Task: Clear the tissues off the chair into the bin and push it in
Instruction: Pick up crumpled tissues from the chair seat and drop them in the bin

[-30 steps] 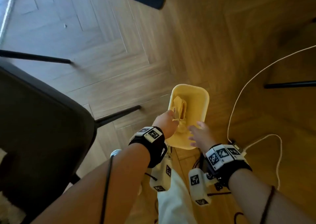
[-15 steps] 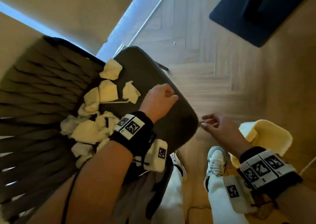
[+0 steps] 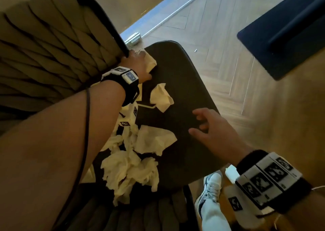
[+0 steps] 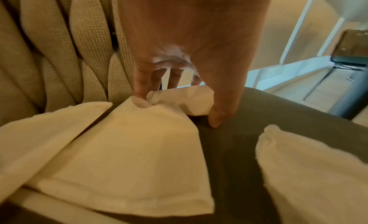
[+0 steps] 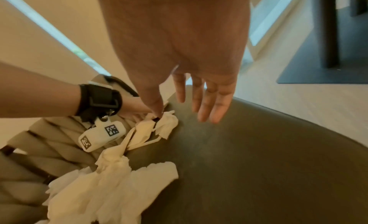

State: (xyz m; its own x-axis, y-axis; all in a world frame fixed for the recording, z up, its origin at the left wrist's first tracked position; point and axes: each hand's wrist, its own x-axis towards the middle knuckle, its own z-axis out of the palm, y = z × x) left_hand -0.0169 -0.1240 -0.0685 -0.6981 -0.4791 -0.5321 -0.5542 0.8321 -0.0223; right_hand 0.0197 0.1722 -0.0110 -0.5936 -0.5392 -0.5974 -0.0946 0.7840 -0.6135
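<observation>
The chair has a dark seat [image 3: 184,82] and a woven tan back [image 3: 44,54]. Several crumpled white tissues lie on the seat: one in the middle [image 3: 161,97], a flatter one [image 3: 154,139], and a heap near the back [image 3: 130,171]. My left hand [image 3: 146,61] is at the far corner by the backrest. Its fingers and thumb curl round a small tissue [image 4: 191,100]. A flat tissue [image 4: 129,156] lies just before it. My right hand [image 3: 195,121] hovers over bare seat with spread fingers [image 5: 207,114], holding nothing. The bin is out of view.
My white shoe [image 3: 209,186] stands on the herringbone wood floor beside the seat's near edge. A dark mat or furniture base [image 3: 281,33] lies at the upper right. A metal floor rail [image 3: 168,16] runs along the window behind the chair.
My left hand has reached from the seat's front edge to the far tissue by the backrest and closed round it. My right hand has come from beside the bin over the seat.
</observation>
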